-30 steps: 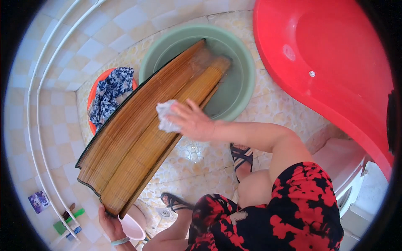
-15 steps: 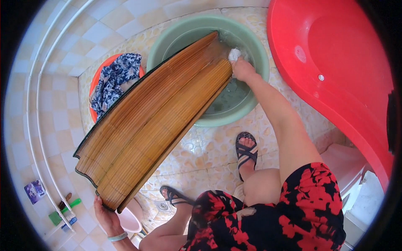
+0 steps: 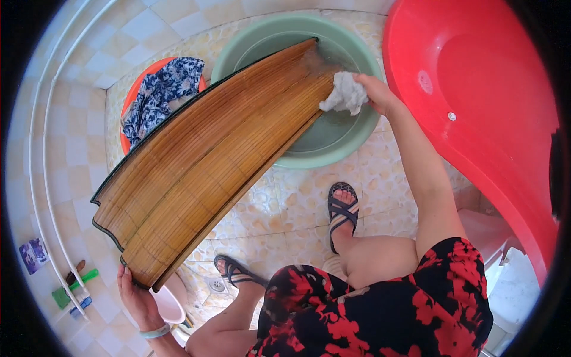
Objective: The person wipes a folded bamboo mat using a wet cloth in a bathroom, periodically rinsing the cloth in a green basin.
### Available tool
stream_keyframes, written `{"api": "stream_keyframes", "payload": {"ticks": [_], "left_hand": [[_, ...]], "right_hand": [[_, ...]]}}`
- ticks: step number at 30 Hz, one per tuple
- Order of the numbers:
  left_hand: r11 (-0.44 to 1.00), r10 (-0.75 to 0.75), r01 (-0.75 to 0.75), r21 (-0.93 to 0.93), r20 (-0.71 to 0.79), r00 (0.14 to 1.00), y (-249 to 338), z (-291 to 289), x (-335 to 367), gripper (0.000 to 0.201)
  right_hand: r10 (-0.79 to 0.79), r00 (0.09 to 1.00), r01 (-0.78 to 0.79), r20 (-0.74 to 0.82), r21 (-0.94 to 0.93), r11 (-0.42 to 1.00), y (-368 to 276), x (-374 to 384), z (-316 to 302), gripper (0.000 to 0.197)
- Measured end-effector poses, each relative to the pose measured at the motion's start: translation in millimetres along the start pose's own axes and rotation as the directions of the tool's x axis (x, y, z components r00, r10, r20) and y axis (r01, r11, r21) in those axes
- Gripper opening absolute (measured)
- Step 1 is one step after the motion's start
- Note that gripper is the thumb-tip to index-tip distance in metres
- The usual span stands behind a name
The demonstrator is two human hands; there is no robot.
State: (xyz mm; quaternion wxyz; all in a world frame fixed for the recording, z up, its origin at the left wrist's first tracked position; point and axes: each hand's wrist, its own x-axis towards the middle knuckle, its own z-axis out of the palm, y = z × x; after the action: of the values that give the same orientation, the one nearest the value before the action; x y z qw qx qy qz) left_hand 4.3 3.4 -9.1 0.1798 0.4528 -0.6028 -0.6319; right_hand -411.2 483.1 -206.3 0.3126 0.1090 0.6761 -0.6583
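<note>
A long bamboo mat [image 3: 205, 172], folded lengthwise with dark cloth edging, slants from the lower left up to the far middle. Its far end dips into a round green tub [image 3: 324, 157] of cloudy water. At the near corner, my left hand [image 3: 138, 303] grips the mat's edge, its fingers partly behind it. My right hand [image 3: 377, 95] pinches a bunched wet white-grey cloth [image 3: 346, 94] over the tub's right side. The cloth hangs against the mat's right edge, just above the water.
Beside the tub's left, an orange basin [image 3: 128, 110] holds blue-and-white patterned fabric [image 3: 163, 89]. A large red bathtub [image 3: 476, 107] curves along the right. White pipes [image 3: 44, 166] and brushes [image 3: 74, 288] line the left wall. A pink basin [image 3: 171, 304] stands near my left wrist.
My right hand has lifted the cloth out of the tub and moved right and nearer, so more of the cloth shows. The mat's near end and my left hand have shifted slightly left.
</note>
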Motion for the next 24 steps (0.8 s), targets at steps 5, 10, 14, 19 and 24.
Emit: {"api": "stream_keyframes", "payload": {"ticks": [5,10,14,19,24], "left_hand": [[1.000,-0.009,0.009,-0.008,0.015,1.000,0,-5,1,0.039],[1.000,-0.012,0.012,0.001,0.030,0.999,4,6,-2,0.039],[0.998,-0.036,0.036,-0.051,-0.004,0.999,-1,8,-2,0.038],[0.999,0.017,-0.018,-0.035,-0.022,1.000,-2,1,-8,0.038],[0.998,0.059,-0.059,-0.004,-0.050,0.997,-5,9,-4,0.038]], "right_hand": [[-0.277,0.943,0.246,0.185,-0.948,0.202,26,-2,38,0.038],[-0.095,0.977,0.173,0.193,-0.968,-0.182,62,6,59,0.038],[-0.150,0.985,0.082,0.090,-0.995,-0.061,74,20,43,0.039],[-0.151,0.988,0.088,0.042,-0.945,0.314,5,1,46,0.025],[-0.445,0.895,0.417,-0.025,-0.308,0.855,-13,7,23,0.030]]}}
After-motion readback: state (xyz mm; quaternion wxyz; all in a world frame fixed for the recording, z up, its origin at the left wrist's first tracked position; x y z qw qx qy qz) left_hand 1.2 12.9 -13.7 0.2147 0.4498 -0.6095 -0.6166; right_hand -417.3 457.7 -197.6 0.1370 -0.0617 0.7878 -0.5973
